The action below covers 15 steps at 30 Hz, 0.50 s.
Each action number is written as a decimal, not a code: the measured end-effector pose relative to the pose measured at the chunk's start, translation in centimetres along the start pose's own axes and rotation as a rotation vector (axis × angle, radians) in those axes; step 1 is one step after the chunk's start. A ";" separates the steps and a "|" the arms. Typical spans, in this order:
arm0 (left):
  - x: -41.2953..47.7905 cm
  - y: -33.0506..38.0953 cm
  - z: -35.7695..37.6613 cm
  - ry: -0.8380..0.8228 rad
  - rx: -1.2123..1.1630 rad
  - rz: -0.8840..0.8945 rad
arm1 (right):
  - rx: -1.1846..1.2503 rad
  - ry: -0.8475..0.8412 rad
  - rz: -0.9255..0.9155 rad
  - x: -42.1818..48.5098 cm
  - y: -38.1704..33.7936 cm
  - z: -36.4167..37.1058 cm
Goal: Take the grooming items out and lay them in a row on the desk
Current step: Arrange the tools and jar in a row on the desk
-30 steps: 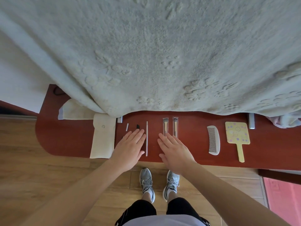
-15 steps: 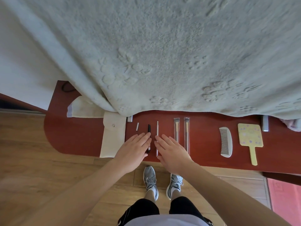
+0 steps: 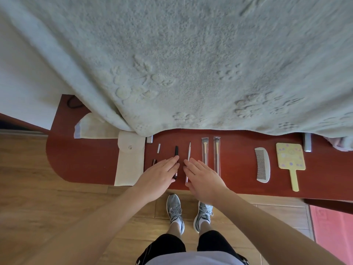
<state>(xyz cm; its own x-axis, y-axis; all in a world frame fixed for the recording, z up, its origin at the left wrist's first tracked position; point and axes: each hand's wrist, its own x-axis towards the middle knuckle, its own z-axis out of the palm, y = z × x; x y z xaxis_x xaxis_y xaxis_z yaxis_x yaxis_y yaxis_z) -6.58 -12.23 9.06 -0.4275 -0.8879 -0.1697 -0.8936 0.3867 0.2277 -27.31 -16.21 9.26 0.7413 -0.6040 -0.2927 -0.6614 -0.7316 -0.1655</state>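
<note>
Flat, both open hands (image 3: 159, 176) (image 3: 205, 178) grip nothing beside two brushes (image 3: 205, 150), one comb (image 3: 263, 167), one mirror (image 3: 290, 158).

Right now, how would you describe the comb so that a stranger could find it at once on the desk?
Look at the red-brown desk, along the row of items in front of the hanging blanket. Near the right end lies the comb, just left of the yellow hand mirror. It is the only pale grey, arched piece with fine teeth; the others are thin sticks.

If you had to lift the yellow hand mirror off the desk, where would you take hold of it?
By the narrow handle of the yellow hand mirror, pinched across its width from above: it lies flat on the red desk, handle pointing to the near edge.
</note>
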 end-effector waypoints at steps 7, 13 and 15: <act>0.8 0.9 0.2 0.013 -0.031 0.012 | -0.011 -0.006 -0.004 -0.6 1.0 0.0; 1.2 1.5 0.2 0.024 -0.044 0.003 | 0.012 0.019 -0.029 -1.0 1.4 -0.4; 1.3 1.7 0.3 0.029 -0.049 0.001 | 0.002 0.020 -0.027 -1.1 1.6 -0.5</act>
<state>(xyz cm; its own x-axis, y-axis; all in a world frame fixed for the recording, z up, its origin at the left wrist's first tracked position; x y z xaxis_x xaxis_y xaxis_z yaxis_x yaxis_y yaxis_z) -8.69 -12.65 8.91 -0.4238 -0.8946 -0.1421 -0.8851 0.3757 0.2748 -29.14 -16.83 9.81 0.7611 -0.5901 -0.2694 -0.6412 -0.7472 -0.1749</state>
